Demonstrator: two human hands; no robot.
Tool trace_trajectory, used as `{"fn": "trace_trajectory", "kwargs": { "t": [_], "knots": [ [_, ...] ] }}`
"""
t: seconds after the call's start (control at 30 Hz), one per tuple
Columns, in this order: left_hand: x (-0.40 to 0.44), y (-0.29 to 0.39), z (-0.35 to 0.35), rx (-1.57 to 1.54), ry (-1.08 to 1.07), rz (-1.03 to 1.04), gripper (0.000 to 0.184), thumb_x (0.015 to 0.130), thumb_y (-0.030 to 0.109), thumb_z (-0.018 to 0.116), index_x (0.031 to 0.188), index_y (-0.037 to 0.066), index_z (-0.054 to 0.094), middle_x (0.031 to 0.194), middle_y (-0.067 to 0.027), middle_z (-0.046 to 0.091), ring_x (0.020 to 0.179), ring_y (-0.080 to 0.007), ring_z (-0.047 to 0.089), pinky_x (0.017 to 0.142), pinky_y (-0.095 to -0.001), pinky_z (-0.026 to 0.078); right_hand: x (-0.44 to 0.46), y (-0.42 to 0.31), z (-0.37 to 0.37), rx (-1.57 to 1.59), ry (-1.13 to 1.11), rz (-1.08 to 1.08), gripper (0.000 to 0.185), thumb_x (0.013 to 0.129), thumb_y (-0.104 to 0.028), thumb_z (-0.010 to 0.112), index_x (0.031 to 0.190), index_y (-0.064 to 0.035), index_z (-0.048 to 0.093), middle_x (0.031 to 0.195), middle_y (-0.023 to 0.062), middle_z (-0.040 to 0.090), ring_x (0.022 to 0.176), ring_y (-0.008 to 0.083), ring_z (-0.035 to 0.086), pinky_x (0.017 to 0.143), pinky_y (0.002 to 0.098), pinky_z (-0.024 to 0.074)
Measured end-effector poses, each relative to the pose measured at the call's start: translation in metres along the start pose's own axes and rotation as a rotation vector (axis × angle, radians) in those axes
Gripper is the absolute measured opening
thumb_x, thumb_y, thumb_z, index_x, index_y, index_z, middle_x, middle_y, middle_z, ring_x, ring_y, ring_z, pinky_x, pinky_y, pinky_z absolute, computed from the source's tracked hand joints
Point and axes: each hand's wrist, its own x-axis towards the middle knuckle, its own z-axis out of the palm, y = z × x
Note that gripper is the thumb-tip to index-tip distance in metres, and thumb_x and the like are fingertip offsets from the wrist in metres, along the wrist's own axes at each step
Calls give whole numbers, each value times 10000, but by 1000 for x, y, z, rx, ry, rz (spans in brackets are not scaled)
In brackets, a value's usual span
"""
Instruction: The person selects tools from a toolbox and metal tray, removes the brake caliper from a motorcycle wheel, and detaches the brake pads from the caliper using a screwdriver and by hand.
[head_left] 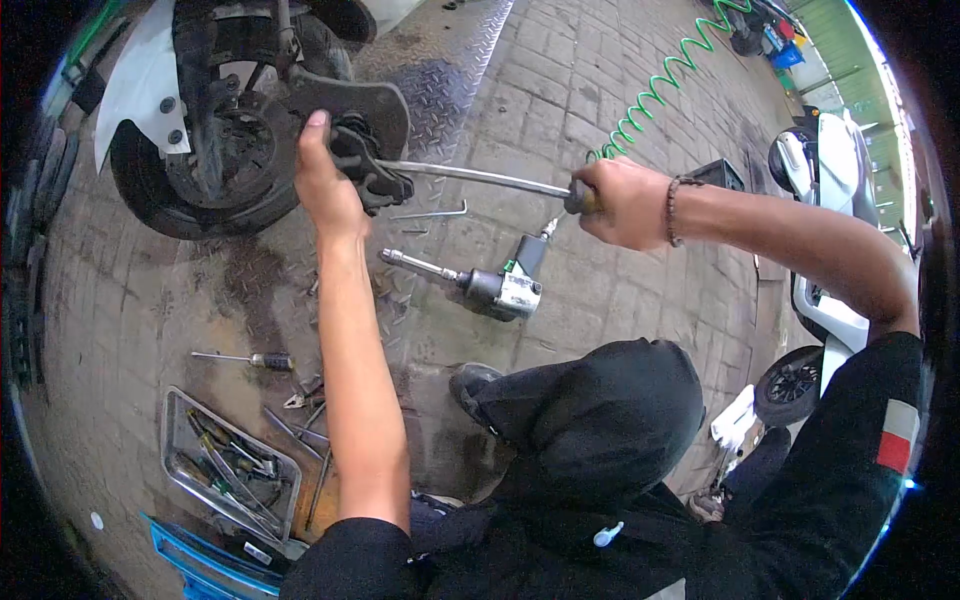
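My left hand (328, 185) grips a dark brake caliper (352, 150) beside the motorcycle's wheel (165, 185), thumb pointing up along it. In my right hand (630, 204) is the handle of a long screwdriver (480, 178). Its metal shaft runs leftward, and the tip goes into or against the caliper; the exact contact is hidden. On the ground below the shaft lies an air impact wrench (500, 290) with a long socket extension. A hex key (435, 212) rests near the caliper.
At lower left stands a metal tray (290, 500) of hand tools, with another screwdriver (268, 361) above it. A coiled green air hose (650, 95) stretches to the upper right. A white scooter (840, 170) is parked at right. A diamond-plate metal sheet (440, 90) lies beside the wheel.
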Motion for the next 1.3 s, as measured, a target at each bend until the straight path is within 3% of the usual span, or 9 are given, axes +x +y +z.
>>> {"fn": "trace_trajectory", "kwargs": {
  "t": [0.3,0.37,0.4,0.53,0.6,0.8,0.93,1.0,1.3],
  "knots": [
    [4,9,10,61,-23,-131,580,905,503,476,1292,72,511,1300,-78,525,1172,-209,498,1005,-367,365,-8,-6,4,53,134,-43,283,752,-135,613,988,18,590,734,224,630,766,379,644,683,451,505],
    [10,6,7,-110,-111,-133,548,911,512,441,1208,63,548,1147,-72,595,1025,-231,569,914,-380,431,-14,1,15,150,106,-82,403,761,-175,655,1087,48,574,694,204,626,677,335,656,639,429,515],
    [14,4,4,-194,-153,-134,541,915,516,423,1166,59,566,1071,-70,630,952,-243,605,868,-386,463,-21,4,27,72,381,-367,367,766,-208,692,1017,34,579,647,160,612,592,297,640,591,402,511],
    [26,7,-17,-400,-252,-211,619,862,584,440,1155,55,573,1010,-150,639,884,-298,616,831,-438,491,-54,5,32,646,-228,-71,282,781,-229,718,870,-15,559,633,116,588,597,252,622,574,379,482],
    [19,19,-17,-422,-243,-202,653,844,602,456,1183,54,566,1028,-183,633,889,-308,612,842,-442,494,-43,42,91,449,-2,-375,261,779,-221,723,855,-22,572,636,124,588,591,280,609,575,382,475],
    [16,25,-33,-526,-414,-303,813,817,685,436,1275,17,496,1144,-225,591,926,-323,595,870,-456,486,45,29,246,109,-12,-302,415,775,-414,676,951,-41,621,867,209,640,816,392,620,726,457,499],
    [17,27,-34,-488,-614,-291,816,824,698,384,1250,15,521,1120,-205,612,922,-318,604,858,-462,493,93,-24,224,252,517,-606,457,764,-356,722,1047,-26,581,1037,190,585,966,372,583,813,443,485],
    [9,29,-23,-334,-294,-221,796,833,695,343,1219,32,554,1093,-188,630,941,-317,613,849,-474,498,79,-66,148,533,880,-739,427,712,-245,801,980,-4,571,956,172,598,895,321,606,745,393,488],
    [-5,25,6,-204,-83,-30,650,905,578,304,1157,42,571,1035,-129,642,919,-275,627,840,-429,508,75,-117,85,826,1200,-751,318,757,-225,763,883,3,580,736,131,559,588,276,601,516,360,475]
  ]
}}
